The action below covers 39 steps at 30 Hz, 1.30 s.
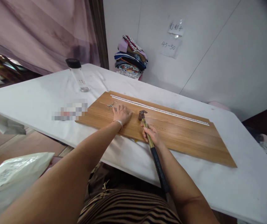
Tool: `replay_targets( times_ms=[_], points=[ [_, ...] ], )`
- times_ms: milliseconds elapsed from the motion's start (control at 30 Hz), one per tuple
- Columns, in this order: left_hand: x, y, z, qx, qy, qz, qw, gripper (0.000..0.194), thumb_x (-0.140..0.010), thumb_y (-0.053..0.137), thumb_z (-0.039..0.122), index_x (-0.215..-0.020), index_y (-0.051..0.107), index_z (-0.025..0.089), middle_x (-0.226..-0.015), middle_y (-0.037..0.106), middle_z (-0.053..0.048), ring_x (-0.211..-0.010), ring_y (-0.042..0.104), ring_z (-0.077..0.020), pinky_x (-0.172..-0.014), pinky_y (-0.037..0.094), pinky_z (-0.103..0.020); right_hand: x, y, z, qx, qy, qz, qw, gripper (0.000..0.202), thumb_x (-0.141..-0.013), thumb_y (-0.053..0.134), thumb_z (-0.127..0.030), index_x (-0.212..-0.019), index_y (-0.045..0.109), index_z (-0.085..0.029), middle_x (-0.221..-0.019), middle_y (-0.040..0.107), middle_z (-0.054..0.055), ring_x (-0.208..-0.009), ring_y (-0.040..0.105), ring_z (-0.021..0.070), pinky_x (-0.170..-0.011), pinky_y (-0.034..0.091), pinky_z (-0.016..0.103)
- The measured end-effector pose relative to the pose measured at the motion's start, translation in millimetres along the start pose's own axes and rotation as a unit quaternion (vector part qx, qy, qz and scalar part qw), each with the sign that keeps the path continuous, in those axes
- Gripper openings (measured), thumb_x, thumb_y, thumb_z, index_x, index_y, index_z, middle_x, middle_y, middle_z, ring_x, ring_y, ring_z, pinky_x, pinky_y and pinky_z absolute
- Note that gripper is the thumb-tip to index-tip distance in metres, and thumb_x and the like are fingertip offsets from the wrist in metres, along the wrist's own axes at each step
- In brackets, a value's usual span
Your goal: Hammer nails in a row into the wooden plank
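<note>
A wide wooden board lies flat on the white-covered table. My left hand rests palm down on its left part, fingers stretched forward, with a bracelet at the wrist. Just beyond those fingertips is a small pile of nails. My right hand is wrapped round the handle of a claw hammer, close below its rusty head. The hammer head is over the middle of the board. A short row of small dark dots marks the wood to the right; whether they are holes or nail heads I cannot tell.
White ruler-like strips run along the board's far side. On the white table stand a clear bottle with a black lid and a pixelated item. Folded clothes are stacked by the wall. A plastic bag is at lower left.
</note>
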<state>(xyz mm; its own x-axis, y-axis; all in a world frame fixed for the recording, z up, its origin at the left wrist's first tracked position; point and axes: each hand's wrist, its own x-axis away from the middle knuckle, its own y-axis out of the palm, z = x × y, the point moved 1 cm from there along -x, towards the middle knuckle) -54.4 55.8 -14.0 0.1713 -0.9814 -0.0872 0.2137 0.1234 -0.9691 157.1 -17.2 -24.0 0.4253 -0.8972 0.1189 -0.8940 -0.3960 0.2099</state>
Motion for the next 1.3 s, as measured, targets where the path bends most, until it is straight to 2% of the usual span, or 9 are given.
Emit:
replay_targets(
  times_ms=[733, 1300],
  points=[
    [-0.5, 0.9, -0.5, 0.003, 0.0, 0.004, 1.0, 0.054, -0.102, 0.037, 0.049, -0.138, 0.066, 0.019, -0.157, 0.057, -0.02, -0.151, 0.043, -0.0384, -0.125, 0.029, -0.063, 1.1, 2.3, -2.5, -0.001, -0.001, 0.01, 1.0, 0.048, -0.072, 0.077, -0.058, -0.101, 0.061, -0.023, -0.05, 0.056, -0.011, -0.034, 0.042, 0.0089, -0.036, 0.026, 0.022],
    [-0.7, 2.2, -1.0, 0.001, 0.0, 0.005, 1.0, 0.052, -0.103, 0.039, 0.048, -0.137, 0.066, 0.02, -0.156, 0.058, -0.019, -0.151, 0.043, -0.0363, -0.125, 0.029, -0.061, 0.2, -0.4, 0.6, 0.003, -0.001, 0.001, 1.0, 0.048, -0.074, 0.077, -0.057, -0.103, 0.061, -0.022, -0.053, 0.057, -0.011, -0.034, 0.043, 0.0093, -0.036, 0.027, 0.021]
  ],
)
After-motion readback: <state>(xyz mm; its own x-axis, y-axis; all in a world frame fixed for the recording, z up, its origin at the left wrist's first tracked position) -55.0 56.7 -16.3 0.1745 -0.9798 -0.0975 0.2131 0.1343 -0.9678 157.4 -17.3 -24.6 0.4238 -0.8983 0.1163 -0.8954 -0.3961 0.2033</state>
